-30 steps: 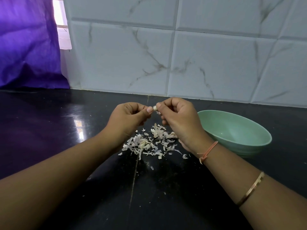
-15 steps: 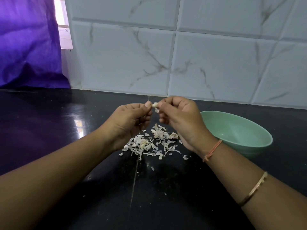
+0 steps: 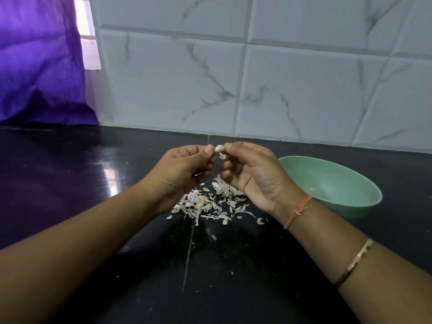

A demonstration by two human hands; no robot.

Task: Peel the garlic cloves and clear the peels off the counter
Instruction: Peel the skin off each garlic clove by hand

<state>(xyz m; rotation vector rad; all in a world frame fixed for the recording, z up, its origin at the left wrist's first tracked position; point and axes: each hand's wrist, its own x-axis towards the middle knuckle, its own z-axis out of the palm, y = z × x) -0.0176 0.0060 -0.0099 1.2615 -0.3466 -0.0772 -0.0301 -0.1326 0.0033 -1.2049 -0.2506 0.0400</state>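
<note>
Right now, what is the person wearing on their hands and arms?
No sleeves or gloves show. Just behind the right hand sits a thin, knotted orange thread band; farther up that forearm, a slim rose-gold metal bangle. The left hand and forearm wear nothing.

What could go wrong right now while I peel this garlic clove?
The garlic clove is pinched at the fingertips of the left hand and right hand, so it may slip into the peel pile beneath. Those light peels lie loose on the counter and could scatter. The green bowl sits close to the right hand and might get nudged.
</note>
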